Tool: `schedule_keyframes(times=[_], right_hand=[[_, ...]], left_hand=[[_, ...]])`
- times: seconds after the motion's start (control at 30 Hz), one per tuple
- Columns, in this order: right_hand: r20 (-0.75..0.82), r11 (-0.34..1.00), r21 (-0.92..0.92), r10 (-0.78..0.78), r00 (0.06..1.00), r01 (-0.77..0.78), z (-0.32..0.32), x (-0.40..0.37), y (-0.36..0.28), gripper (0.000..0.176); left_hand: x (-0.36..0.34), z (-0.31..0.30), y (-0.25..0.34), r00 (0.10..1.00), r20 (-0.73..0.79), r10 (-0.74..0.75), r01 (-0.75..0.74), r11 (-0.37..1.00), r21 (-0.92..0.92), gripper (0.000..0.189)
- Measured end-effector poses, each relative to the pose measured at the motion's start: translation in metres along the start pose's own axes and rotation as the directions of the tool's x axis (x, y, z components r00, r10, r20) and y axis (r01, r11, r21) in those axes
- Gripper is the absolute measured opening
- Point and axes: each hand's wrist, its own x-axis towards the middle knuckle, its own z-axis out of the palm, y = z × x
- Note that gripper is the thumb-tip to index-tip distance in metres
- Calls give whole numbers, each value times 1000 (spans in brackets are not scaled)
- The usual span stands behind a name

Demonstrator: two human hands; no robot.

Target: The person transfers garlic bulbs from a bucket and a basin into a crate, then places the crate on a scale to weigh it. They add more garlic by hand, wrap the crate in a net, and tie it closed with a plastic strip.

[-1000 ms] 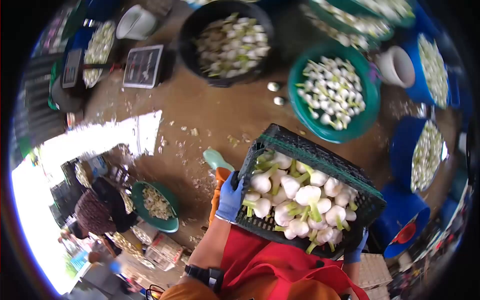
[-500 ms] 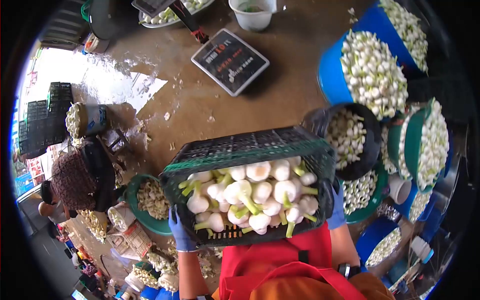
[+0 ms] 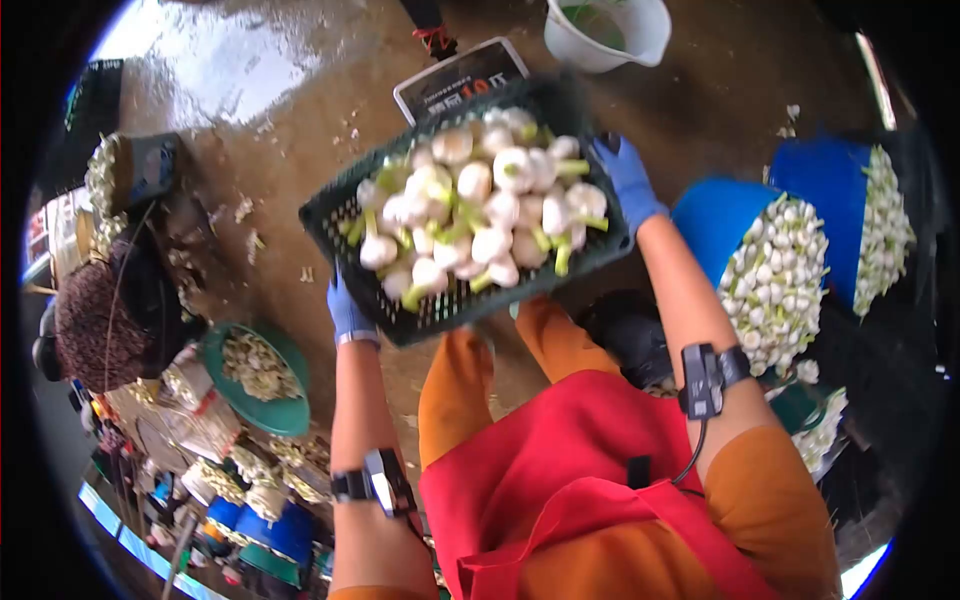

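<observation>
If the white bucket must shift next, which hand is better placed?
Right, probably. Both hands hold the crate, but the right hand looks nearer the white bucket; the left hand is at the opposite end.

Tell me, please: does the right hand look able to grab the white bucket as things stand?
Probably not: the right hand holds one end of the crate, and the white bucket stands farther ahead, though mostly floor shows between them.

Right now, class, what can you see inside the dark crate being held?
White garlic bulbs lie heaped in the crate; whatever is beneath the top ones is covered.
</observation>
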Motion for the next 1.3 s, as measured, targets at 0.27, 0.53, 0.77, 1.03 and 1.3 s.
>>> schedule_keyframes(times=[0.27,0.53,0.77,1.03,1.3], right_hand=[[54,966,-161,211,976,-200,-7,117,-19,64],[-174,858,-503,-215,961,101,1,34,-61,67],[-123,888,-455,12,992,-67,11,-56,-71,71],[-67,869,-490,40,997,-68,21,-18,-106,72],[127,875,-475,-33,991,90,73,72,-117,68]], left_hand=[[95,105,8,998,-35,-46,48,995,82,49],[75,62,-18,919,0,394,-316,737,598,69],[-5,26,-18,926,-172,336,-161,763,626,76],[7,112,39,954,-68,292,-257,913,316,72],[76,225,67,514,642,569,-844,202,497,73]])
